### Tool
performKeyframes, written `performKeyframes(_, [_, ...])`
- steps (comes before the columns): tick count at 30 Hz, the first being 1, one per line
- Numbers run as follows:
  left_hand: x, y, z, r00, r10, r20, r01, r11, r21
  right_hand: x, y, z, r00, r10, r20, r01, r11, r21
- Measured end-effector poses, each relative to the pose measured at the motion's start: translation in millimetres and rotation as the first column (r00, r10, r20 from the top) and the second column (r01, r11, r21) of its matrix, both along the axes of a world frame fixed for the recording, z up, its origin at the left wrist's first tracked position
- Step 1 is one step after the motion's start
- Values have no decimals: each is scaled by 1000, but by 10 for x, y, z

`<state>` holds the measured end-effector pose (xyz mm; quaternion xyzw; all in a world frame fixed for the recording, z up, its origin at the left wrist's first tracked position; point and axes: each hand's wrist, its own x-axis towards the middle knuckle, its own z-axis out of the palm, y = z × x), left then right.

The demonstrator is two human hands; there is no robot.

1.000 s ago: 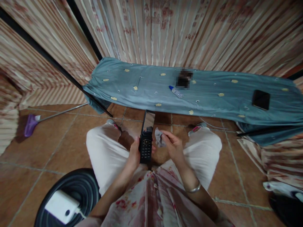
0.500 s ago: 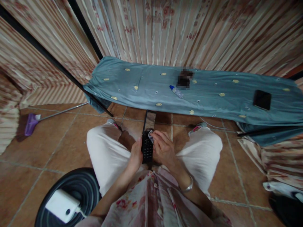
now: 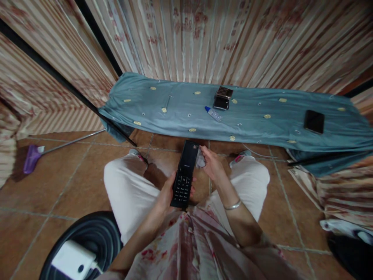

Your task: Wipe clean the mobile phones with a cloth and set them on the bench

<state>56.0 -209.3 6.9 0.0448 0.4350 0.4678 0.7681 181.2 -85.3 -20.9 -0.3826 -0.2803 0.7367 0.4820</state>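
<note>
An open black flip phone [image 3: 183, 175] lies in my left hand [image 3: 168, 190], keypad towards me and screen half pointing away. My left thumb runs along its left edge, and fingertips show at its right edge. My right hand [image 3: 214, 165] pinches a small pale grey cloth [image 3: 200, 159] beside the phone's screen half. The cloth hangs below my fingertips; whether it touches the screen's edge I cannot tell.
Ahead stands a long bench with a teal cover [image 3: 177, 120]. On it lie a blue-capped tube [image 3: 213, 113], a dark wallet-like item [image 3: 223, 98] and a black flat object [image 3: 314, 121]. A white power bank [image 3: 73, 259] rests on a black round stool [image 3: 112, 233]. A purple broom [image 3: 32, 158] lies left.
My right hand with the cloth moved in over the keypad, then away up to the right of the screen. The phone has tilted so its screen faces me more.
</note>
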Motion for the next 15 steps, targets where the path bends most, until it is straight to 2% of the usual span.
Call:
performKeyframes(4, [23,-22,-43,1000,31,1,-31,999,-7,23,105,104,996,58,61,-63,995,80])
performKeyframes(8, [40,-27,-49,999,49,-3,-49,999,0,100,71,132,969,-34,245,-45,951,307])
performKeyframes(10, [43,-18,-64,996,88,-12,-88,996,0,151,15,176,932,-99,348,-68,897,438])
performKeyframes(12, [37,-3,-85,990,138,-22,-139,990,-19,200,-75,254,884,-140,446,-147,823,548])
performKeyframes(15, [16,35,-106,982,186,-38,-188,980,-65,252,-282,385,817,-197,542,-292,669,683])
